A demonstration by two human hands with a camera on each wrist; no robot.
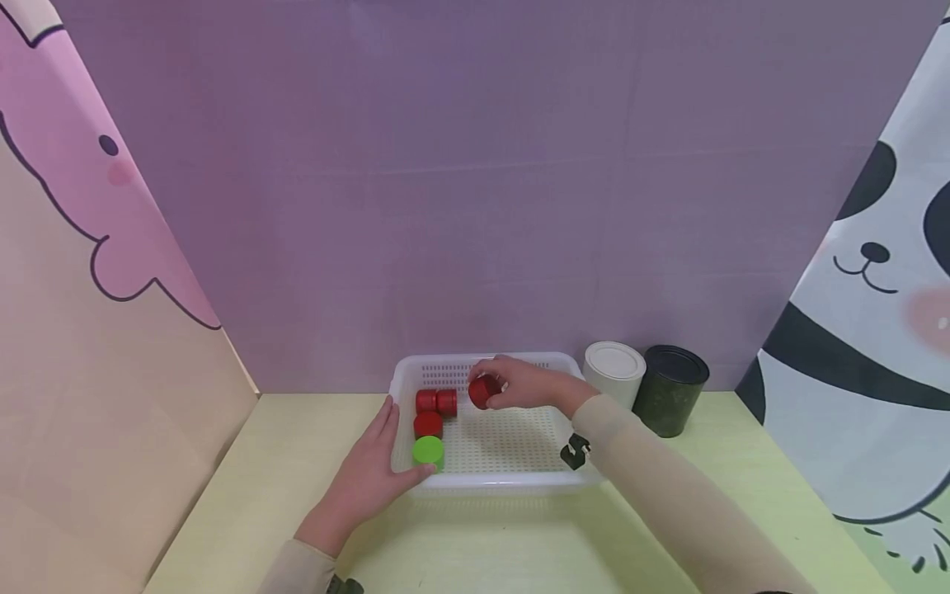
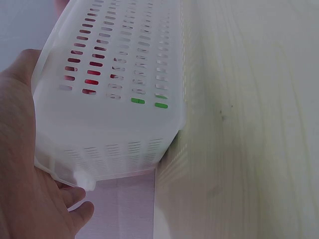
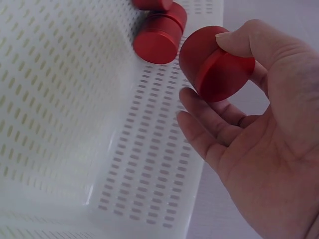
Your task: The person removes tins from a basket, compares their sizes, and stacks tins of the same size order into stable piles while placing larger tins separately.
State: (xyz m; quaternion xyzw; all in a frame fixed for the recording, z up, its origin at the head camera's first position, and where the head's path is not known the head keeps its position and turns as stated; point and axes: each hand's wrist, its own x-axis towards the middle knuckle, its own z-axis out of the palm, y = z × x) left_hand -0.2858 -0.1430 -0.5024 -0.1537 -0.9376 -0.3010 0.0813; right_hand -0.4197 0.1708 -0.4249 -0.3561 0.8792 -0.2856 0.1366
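A white perforated plastic basket [image 1: 490, 480] stands on the table. My right hand [image 1: 523, 384] pinches a small red lidded tin [image 3: 207, 64] between thumb and fingers, tilted, over the basket's back part. Two red tins [image 1: 436, 403] lie side by side at the basket's left. Nearer me come another red tin [image 1: 428, 424] and a bright green-topped one [image 1: 428, 450]. My left hand [image 1: 374, 466] rests against the basket's front left corner, its fingers extended along the left side and thumb over the front rim. The left wrist view shows this hand beside the basket wall [image 2: 119, 119].
Right of the basket stand a white lidded canister [image 1: 614, 367] and a dark one with a black lid [image 1: 671, 392]. A purple backdrop [image 1: 475, 206] rises behind the pale wooden table [image 1: 482, 544]. Printed panels flank both sides.
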